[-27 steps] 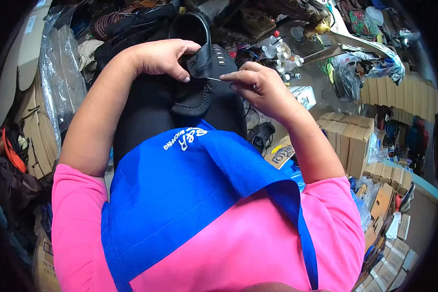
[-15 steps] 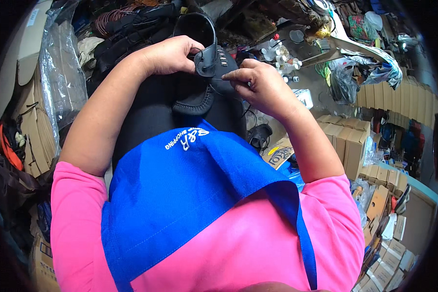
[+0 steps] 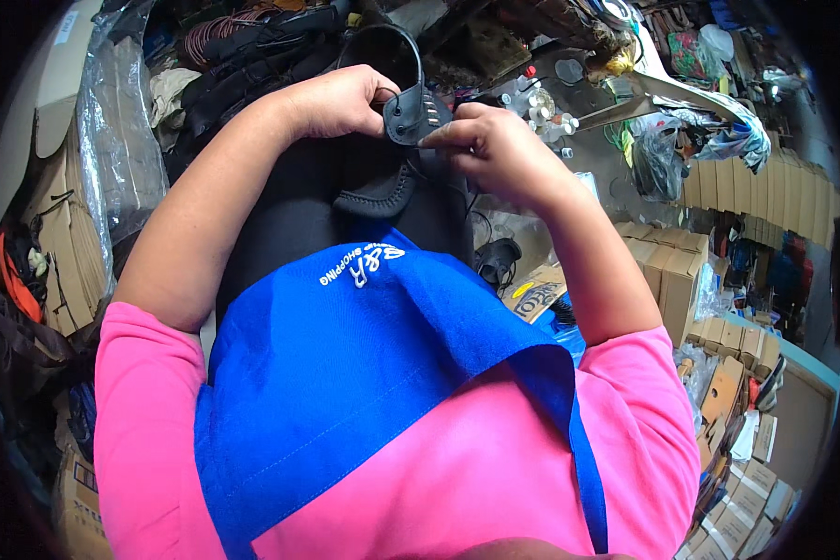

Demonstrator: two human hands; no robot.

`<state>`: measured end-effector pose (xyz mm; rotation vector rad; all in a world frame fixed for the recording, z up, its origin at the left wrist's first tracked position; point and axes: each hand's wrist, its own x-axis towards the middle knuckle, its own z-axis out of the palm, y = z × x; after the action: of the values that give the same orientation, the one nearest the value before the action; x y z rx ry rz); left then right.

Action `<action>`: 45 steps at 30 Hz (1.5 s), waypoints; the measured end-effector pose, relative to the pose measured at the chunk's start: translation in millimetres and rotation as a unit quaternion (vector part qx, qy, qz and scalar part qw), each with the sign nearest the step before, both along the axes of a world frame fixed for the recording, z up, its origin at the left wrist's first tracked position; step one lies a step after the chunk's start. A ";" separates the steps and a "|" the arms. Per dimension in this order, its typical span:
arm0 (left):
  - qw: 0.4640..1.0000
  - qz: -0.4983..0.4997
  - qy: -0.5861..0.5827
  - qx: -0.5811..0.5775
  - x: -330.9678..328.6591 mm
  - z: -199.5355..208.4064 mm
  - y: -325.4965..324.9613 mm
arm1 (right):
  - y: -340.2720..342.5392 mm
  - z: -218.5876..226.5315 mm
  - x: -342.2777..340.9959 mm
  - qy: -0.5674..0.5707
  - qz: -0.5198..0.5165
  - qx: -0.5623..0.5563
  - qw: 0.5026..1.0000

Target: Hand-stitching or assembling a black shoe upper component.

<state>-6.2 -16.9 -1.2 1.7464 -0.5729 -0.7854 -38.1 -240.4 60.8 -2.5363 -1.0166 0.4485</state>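
A black leather shoe (image 3: 380,187) rests on my lap, toe toward me, with stitched moccasin seams. My left hand (image 3: 338,101) grips its upper edge beside the eyelet flap (image 3: 409,118). My right hand (image 3: 495,149) pinches the other side of that flap, fingertips closed against the leather. A thin needle or thread cannot be made out between the fingers now. Both forearms come up from my pink sleeves over a blue apron (image 3: 373,373).
Black shoe uppers and coiled cord (image 3: 252,47) lie piled at the far left. Clear plastic bags and flat cardboard (image 3: 84,187) stand at the left. A cluttered bench with small bottles (image 3: 551,103) is ahead. Stacked cardboard boxes (image 3: 691,271) fill the right.
Both hands have lifted the shoe's flap upward and away from me. A thin needle seen between the hands earlier is no longer visible; the right fingers have closed onto the flap.
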 end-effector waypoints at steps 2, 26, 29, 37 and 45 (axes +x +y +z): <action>0.999 -0.006 -0.018 -0.034 -0.9 -1.2 1.8 | -11.3 -11.5 10.1 0.128 -0.050 0.031 0.990; 0.999 -0.005 -0.034 -0.017 -0.6 -2.3 -2.0 | -18.9 -32.6 7.4 0.202 -0.107 0.115 0.967; 0.998 -0.008 -0.034 -0.043 1.2 -9.2 -2.8 | -17.2 -38.2 6.7 0.227 -0.119 0.143 0.956; 0.999 -0.004 -0.033 -0.020 -1.7 -1.6 -0.3 | -18.5 -36.9 -1.8 0.259 -0.145 0.173 0.939; 0.998 -0.004 -0.058 -0.031 1.3 -11.5 -9.5 | -22.6 -39.3 -1.5 0.291 -0.165 0.188 0.923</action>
<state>-4.9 -26.4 -12.7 1.7411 -0.6750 -0.6684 -39.6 -263.0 21.6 -1.9825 -0.3923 0.7606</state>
